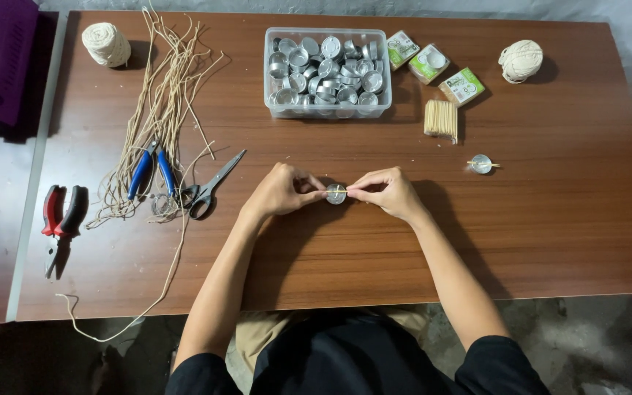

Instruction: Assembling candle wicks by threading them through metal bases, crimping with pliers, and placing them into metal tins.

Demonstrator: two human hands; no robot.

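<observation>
Hands meet mid-table: left hand [281, 192] and right hand [387, 192] both pinch the thin stick lying across the small metal cup [336, 194] sitting between their fingertips.

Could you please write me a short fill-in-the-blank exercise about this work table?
1. Both hands hold a small metal ____ between them.
2. The clear plastic box is full of empty metal ____.
3. The scissors lie to the ____ of the blue-handled pliers.
4. The pliers nearest the table's left edge have ____ handles.

Missing words: cup; cups; right; red
</observation>
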